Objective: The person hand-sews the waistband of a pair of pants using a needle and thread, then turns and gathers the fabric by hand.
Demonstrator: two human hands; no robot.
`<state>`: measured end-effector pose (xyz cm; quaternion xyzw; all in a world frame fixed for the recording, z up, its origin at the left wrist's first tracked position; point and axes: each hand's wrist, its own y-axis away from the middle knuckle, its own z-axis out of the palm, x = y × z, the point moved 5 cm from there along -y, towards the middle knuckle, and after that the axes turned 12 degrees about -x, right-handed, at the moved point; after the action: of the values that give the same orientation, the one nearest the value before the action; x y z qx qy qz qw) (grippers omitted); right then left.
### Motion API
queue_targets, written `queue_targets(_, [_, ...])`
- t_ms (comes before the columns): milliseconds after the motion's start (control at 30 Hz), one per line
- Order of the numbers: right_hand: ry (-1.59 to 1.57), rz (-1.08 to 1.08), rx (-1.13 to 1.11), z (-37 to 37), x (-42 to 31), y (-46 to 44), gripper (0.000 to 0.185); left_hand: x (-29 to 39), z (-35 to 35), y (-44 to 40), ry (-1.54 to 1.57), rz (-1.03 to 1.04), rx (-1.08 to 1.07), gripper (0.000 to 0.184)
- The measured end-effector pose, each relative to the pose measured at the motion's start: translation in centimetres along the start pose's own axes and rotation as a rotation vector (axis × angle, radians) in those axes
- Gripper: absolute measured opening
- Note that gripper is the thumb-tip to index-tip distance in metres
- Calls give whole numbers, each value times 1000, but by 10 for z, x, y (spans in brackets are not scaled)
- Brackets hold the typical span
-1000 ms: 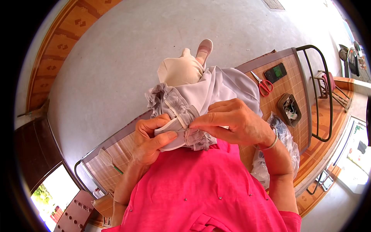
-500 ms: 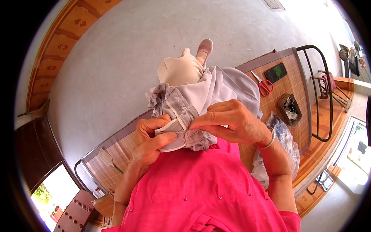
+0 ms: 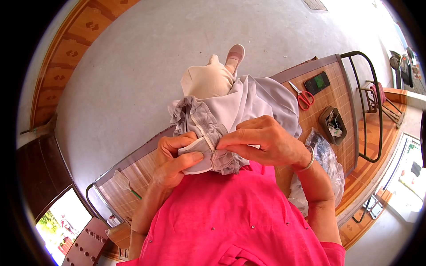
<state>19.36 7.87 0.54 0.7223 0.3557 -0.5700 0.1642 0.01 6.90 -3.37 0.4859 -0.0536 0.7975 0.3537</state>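
Note:
A light grey garment [image 3: 253, 99] lies across my lap, its gathered waistband [image 3: 202, 126] bunched up towards me. My left hand [image 3: 175, 162] is closed on the waistband, thumb on top and fingers folded behind the cloth. From the other side my right hand [image 3: 268, 139] reaches in, thumb and forefinger pinched together right at a seam of the band. Whatever sits between those fingertips is too small to make out. A pale strip runs along the band between both hands.
I sit on a bed with a bamboo mat [image 3: 306, 122]. To my right lie red-handled scissors [image 3: 305, 99], a phone [image 3: 317, 83], a small box of odds and ends [image 3: 333, 125] and a clear plastic bag [image 3: 326, 159]. A fly swatter [image 3: 122, 181] lies left. A metal bed rail [image 3: 379, 106] stands right.
Hardly anything differs: my right hand has shifted very slightly at the seam, and the lower edge of the gathered cloth has moved a little. My left hand keeps its grip.

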Motion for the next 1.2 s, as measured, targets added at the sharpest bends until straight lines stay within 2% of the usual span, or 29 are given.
queue_targets(567, [-38,-1,-2,5,2,-4,9,-5,0,0,-35,-23,-25,11])
queue_targets(867, [-40,-59,-89,1,-2,-3,19,-9,-3,1,39,-29,-30,13])
queue_targets(1200, [-87,31,-31,12,6,-6,9,-11,-3,0,36,-41,-35,9])
